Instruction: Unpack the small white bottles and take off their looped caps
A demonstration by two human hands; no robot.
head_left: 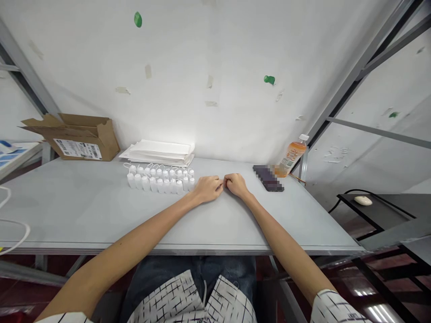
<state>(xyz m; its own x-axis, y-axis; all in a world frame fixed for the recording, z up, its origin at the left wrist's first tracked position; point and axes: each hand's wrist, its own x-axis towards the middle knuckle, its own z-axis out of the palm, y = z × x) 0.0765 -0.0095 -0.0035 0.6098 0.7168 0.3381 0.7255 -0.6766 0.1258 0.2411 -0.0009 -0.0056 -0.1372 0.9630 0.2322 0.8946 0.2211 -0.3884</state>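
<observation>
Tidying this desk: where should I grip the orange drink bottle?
Grip the bottle around its upper body, below the white cap, from the near side over the phone: its round body stands with the wall behind and a metal post right.

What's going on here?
A person sits at a grey table, both hands resting empty and curled, close together. The left hand lies beside rows of small white plastic bottles; the right hand is near a phone. Further back are a stack of white sheets, an open cardboard box and an orange drink bottle.
</observation>
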